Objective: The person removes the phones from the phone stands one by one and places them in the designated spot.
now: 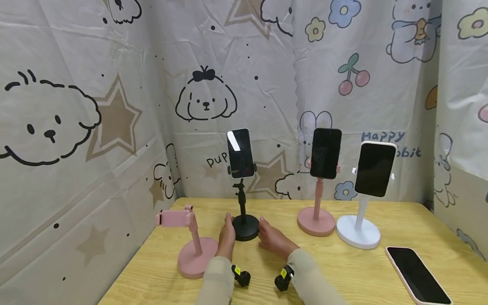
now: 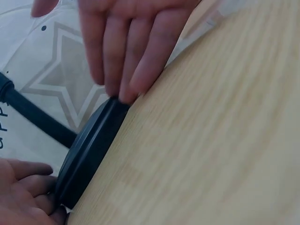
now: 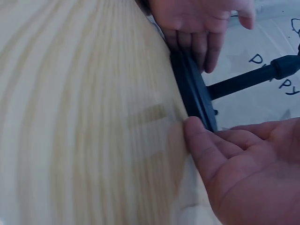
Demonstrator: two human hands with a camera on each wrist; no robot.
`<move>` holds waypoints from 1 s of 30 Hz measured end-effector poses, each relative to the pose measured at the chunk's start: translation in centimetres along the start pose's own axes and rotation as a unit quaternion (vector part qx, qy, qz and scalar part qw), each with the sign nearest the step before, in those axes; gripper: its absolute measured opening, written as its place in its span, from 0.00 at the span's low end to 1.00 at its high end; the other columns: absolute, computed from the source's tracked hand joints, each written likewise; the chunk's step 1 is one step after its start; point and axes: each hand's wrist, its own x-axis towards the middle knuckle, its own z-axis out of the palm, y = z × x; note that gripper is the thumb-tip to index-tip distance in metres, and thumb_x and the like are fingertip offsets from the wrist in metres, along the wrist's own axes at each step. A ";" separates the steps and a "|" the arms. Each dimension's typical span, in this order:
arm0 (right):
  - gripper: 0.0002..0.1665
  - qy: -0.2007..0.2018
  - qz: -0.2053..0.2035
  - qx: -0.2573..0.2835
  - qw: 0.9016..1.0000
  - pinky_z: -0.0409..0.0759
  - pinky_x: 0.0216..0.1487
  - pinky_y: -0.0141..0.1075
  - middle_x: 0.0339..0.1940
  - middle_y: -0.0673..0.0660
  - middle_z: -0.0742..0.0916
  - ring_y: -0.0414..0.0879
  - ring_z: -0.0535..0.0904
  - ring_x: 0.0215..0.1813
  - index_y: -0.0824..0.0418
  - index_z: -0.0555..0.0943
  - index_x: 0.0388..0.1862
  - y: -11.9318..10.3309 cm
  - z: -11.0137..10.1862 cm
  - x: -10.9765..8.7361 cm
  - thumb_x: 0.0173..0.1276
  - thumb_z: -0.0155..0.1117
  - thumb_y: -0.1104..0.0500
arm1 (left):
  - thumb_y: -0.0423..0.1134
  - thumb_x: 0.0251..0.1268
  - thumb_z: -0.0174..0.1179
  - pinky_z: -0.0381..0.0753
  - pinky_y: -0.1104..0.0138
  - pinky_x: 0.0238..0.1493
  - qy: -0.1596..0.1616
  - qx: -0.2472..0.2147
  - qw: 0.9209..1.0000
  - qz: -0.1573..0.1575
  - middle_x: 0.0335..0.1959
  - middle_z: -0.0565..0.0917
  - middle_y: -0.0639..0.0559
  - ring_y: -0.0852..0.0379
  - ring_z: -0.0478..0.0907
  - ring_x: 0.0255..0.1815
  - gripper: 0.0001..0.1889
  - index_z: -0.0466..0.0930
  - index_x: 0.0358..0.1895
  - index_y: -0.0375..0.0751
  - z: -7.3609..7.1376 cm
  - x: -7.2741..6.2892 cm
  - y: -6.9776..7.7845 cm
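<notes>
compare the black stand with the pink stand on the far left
The black stand is black; the far-left stand is pink. The black stand holds a phone, while the far-left stand's holder is empty. The black stand's base sits between the left hand and right hand; the far-left stand is left of both. Both have round bases on the table.

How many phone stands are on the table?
4: a black stand near the middle, a pink stand to its front left, another pink stand to its right, and a white stand farthest right. None looks hidden.
</notes>
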 end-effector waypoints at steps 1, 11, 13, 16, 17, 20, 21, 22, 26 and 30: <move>0.51 0.000 0.003 -0.010 1.000 0.56 0.69 0.59 0.75 0.76 0.48 0.68 0.47 0.75 0.77 0.40 0.74 -0.1 -0.2 -0.3 0.76 0.28 0.33 | 0.73 0.67 0.22 0.50 0.42 0.70 -0.005 0.004 1.000 0.003 0.72 0.60 0.35 0.34 0.53 0.73 0.48 0.64 0.70 0.36 0.0 -0.1 -0.1; 0.54 -0.012 0.039 -0.082 0.996 0.80 0.43 0.43 0.75 0.70 0.59 0.56 0.81 0.50 0.74 0.51 0.74 -0.2 -3.2 -4.7 0.73 0.29 0.29 | 0.72 0.69 0.21 0.50 0.42 0.70 -0.077 0.043 0.996 0.024 0.69 0.67 0.37 0.36 0.55 0.72 0.47 0.71 0.66 0.37 0.2 -1.8 -0.4; 0.54 -0.022 0.050 -0.073 0.996 0.79 0.34 0.39 0.75 0.68 0.59 0.51 0.83 0.39 0.73 0.51 0.75 -0.1 -3.6 -5.6 0.73 0.30 0.28 | 0.70 0.70 0.22 0.51 0.42 0.70 -0.091 0.048 0.994 0.031 0.68 0.68 0.36 0.36 0.56 0.72 0.46 0.72 0.65 0.36 0.3 -2.2 -0.2; 0.53 -0.030 0.058 -0.069 0.995 0.77 0.27 0.35 0.75 0.67 0.59 0.47 0.81 0.29 0.71 0.51 0.75 -0.1 -4.1 -6.9 0.73 0.29 0.28 | 0.67 0.73 0.22 0.55 0.44 0.69 -0.109 0.045 0.992 0.043 0.66 0.70 0.36 0.37 0.60 0.70 0.43 0.74 0.63 0.35 0.6 -2.6 -0.1; 0.53 -0.032 0.058 -0.069 0.995 0.76 0.26 0.35 0.75 0.67 0.59 0.47 0.81 0.28 0.71 0.51 0.75 0.0 -4.3 -7.4 0.73 0.29 0.28 | 0.66 0.73 0.22 0.56 0.44 0.69 -0.114 0.043 0.991 0.047 0.66 0.71 0.36 0.37 0.61 0.70 0.43 0.75 0.62 0.34 0.7 -2.8 -0.1; 0.53 -0.034 0.066 -0.056 0.996 0.76 0.24 0.34 0.76 0.66 0.60 0.47 0.80 0.26 0.69 0.53 0.75 0.1 -4.8 -8.8 0.72 0.31 0.27 | 0.64 0.75 0.23 0.57 0.46 0.69 -0.122 0.026 0.991 0.050 0.65 0.73 0.38 0.38 0.64 0.69 0.41 0.76 0.61 0.35 1.1 -3.5 -0.1; 0.53 -0.035 0.070 -0.047 0.996 0.76 0.23 0.34 0.76 0.65 0.60 0.47 0.79 0.25 0.68 0.54 0.76 0.2 -4.9 -9.3 0.71 0.31 0.26 | 0.65 0.74 0.24 0.56 0.46 0.69 -0.122 0.021 0.991 0.047 0.65 0.73 0.38 0.39 0.64 0.69 0.41 0.76 0.61 0.35 1.2 -3.7 -0.1; 0.54 -0.037 0.074 -0.036 0.996 0.75 0.23 0.34 0.76 0.64 0.60 0.47 0.79 0.25 0.67 0.54 0.76 0.3 -5.1 -9.8 0.70 0.32 0.26 | 0.65 0.74 0.24 0.57 0.46 0.69 -0.122 0.017 0.991 0.044 0.65 0.73 0.38 0.39 0.64 0.69 0.41 0.76 0.61 0.35 1.4 -4.1 -0.1; 0.55 -0.039 0.076 0.021 0.996 0.75 0.24 0.33 0.76 0.63 0.59 0.47 0.79 0.27 0.65 0.54 0.76 1.0 -5.3 -11.6 0.68 0.34 0.24 | 0.66 0.74 0.25 0.55 0.46 0.70 -0.128 0.010 0.991 0.033 0.66 0.72 0.38 0.39 0.62 0.70 0.41 0.75 0.62 0.35 1.8 -5.5 -0.1; 0.55 -0.044 0.068 0.061 0.995 0.77 0.26 0.34 0.78 0.64 0.54 0.47 0.80 0.31 0.66 0.48 0.77 1.4 -5.5 -13.2 0.69 0.31 0.25 | 0.62 0.76 0.26 0.53 0.44 0.70 -0.141 0.010 0.989 0.047 0.65 0.72 0.38 0.38 0.62 0.70 0.39 0.74 0.62 0.33 2.0 -7.1 0.1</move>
